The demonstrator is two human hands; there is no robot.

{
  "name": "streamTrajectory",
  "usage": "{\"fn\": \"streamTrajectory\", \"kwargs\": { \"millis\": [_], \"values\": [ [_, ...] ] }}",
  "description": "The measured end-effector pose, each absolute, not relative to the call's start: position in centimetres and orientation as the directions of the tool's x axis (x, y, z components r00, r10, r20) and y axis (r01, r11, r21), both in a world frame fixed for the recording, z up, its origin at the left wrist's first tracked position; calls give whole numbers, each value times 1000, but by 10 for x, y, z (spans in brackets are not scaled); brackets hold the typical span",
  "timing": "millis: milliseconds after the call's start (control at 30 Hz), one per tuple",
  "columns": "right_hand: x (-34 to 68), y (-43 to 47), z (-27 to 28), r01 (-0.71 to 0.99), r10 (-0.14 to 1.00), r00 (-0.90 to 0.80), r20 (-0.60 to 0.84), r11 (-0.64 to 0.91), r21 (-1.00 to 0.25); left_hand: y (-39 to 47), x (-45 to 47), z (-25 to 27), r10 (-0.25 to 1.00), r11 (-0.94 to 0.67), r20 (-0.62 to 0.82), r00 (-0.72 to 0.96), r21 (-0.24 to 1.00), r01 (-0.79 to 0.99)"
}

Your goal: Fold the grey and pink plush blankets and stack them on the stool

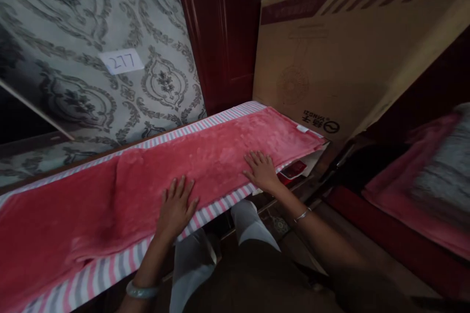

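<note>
A long pink plush blanket (pixel 216 154) lies along a narrow surface, over a striped cloth (pixel 106 274) in white, pink and grey. My left hand (pixel 176 210) rests flat on the blanket near its front edge, fingers spread. Farther right, my right hand (pixel 262 171) also lies flat on the plush, close to the same edge. Neither hand holds anything. Left of the middle, a fold makes a raised ridge across the blanket, with a turned-up corner at the front. A small white tag (pixel 302 128) shows at the far right end.
A big cardboard box (pixel 330 54) stands upright behind the right end. Patterned wallpaper (pixel 161 34) bears a paper marked 277 (pixel 122 61), beside a dark red door (pixel 227 34). To the right lie folded pink and grey textiles (pixel 436 171). Red packaging (pixel 293 169) sits under the right end.
</note>
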State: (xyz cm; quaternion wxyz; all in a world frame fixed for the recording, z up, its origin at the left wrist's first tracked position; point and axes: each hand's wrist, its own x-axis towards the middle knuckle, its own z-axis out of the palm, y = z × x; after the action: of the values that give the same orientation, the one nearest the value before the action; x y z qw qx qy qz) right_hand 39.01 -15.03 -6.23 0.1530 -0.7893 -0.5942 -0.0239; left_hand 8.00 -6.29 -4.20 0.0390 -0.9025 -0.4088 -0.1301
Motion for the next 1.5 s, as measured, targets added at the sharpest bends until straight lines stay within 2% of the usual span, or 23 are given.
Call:
{"fn": "streamTrajectory", "kwargs": {
  "millis": [100, 300, 433, 533, 667, 933, 1267, 1367, 1500],
  "values": [
    [400, -158, -71, 953, 934, 260, 246, -207, -222, -62, 77, -51, 734, -654, 248, 633, 3, 757],
    [444, -168, -63, 921, 905, 160, 393, 7, -390, -60, 73, -52, 717, -666, 278, 639, 4, 746],
    [475, -180, -68, 918, 879, 60, 474, 138, -372, -63, 72, -53, 683, -698, 317, 658, 21, 715],
    [487, -186, -76, 914, 842, 72, 535, 159, -373, -63, 70, -55, 664, -712, 348, 662, 26, 702],
    [492, -190, -78, 905, 806, 129, 577, 142, -401, -59, 69, -60, 659, -711, 378, 650, 33, 703],
    [489, -200, -80, 875, 798, 219, 561, 93, -475, -54, 67, -61, 631, -731, 401, 664, 24, 682],
    [540, -192, -67, 841, 688, 531, 495, -354, -410, -48, 65, -68, 607, -739, 426, 671, -6, 673],
    [545, -195, -71, 825, 681, 560, 471, -408, -391, -46, 65, -70, 598, -746, 438, 671, -2, 666],
    [551, -196, -71, 840, 702, 538, 467, -400, -367, -45, 64, -71, 608, -736, 443, 659, 4, 677]
  ]
}}
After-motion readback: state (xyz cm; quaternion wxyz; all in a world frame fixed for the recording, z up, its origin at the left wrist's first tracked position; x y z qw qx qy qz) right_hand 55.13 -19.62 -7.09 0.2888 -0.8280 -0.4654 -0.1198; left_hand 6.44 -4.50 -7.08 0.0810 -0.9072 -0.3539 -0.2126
